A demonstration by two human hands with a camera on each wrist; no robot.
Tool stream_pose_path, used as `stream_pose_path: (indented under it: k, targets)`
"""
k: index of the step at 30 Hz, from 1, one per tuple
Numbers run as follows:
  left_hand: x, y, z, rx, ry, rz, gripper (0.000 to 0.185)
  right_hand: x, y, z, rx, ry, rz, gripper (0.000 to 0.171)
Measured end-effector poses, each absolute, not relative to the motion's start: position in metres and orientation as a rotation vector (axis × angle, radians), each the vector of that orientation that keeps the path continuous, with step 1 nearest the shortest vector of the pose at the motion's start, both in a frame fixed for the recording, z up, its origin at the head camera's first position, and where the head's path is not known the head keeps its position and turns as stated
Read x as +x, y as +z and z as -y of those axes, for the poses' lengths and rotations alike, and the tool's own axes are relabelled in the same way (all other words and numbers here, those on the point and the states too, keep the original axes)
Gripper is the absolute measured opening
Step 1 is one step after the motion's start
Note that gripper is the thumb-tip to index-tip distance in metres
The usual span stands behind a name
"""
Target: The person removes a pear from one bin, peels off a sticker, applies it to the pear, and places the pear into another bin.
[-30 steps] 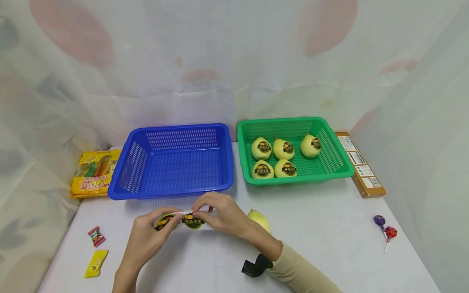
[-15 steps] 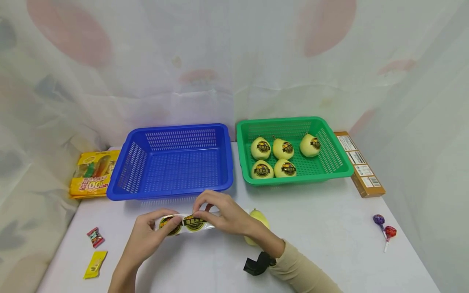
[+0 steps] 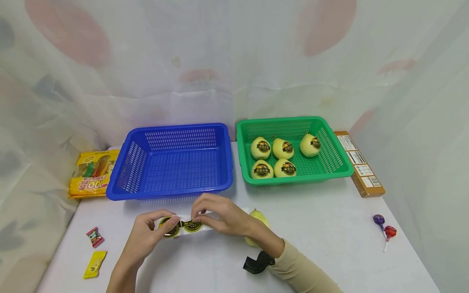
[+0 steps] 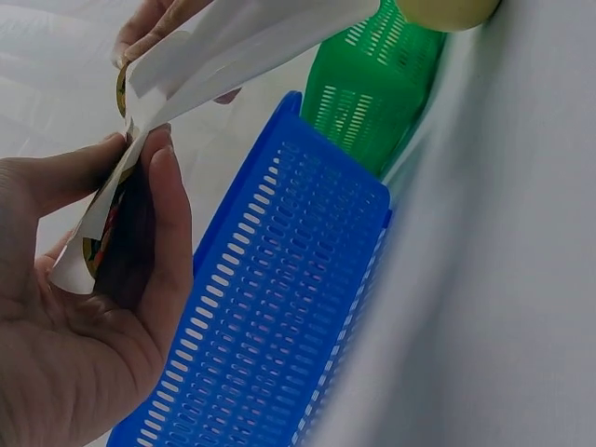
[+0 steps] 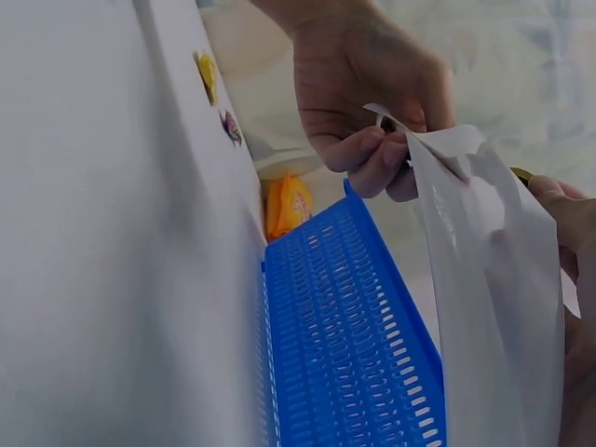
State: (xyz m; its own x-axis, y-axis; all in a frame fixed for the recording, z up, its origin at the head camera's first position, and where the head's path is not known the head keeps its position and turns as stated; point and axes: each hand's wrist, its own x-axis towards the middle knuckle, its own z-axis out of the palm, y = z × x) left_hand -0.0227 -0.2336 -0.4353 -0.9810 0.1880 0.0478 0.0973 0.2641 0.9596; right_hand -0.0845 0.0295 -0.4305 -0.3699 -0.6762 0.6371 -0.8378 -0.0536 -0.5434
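Hands barely shifted vs 1 s ago; sticker strip (image 3: 183, 225) sits slightly lower and more to the left, above surface (image 3: 329, 236) in front of blue basket (image 3: 172, 162); left hand (image 3: 144, 238) pinches its left end, right hand (image 3: 223, 217) pinches its top edge; green basket (image 3: 293, 122) w/ five labelled pears; loose pear (image 3: 259, 217) partly hidden behind right wrist.
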Motion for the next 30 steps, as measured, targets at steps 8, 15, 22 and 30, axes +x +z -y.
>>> stream_pose_path:
  k: [8, 15, 22, 30]
  targets:
    - [-0.020, -0.430, 0.236, 0.042, 1.817, -2.509, 0.015, -0.086, -0.423, -0.035, 1.635, 1.406, 1.934, 0.019]
    - [-0.022, -0.434, 0.243, -0.044, 1.689, -2.669, 0.016, -0.086, -0.415, -0.048, 1.432, 1.893, 1.924, 0.007]
    - [-0.027, -0.444, 0.261, -0.019, 1.252, -2.911, 0.015, -0.101, -0.394, -0.097, 1.123, 2.031, 2.206, 0.010]
    - [-0.027, -0.445, 0.262, 0.139, 0.997, -3.059, 0.017, -0.112, -0.389, -0.150, 1.036, 1.984, 2.446, 0.013]
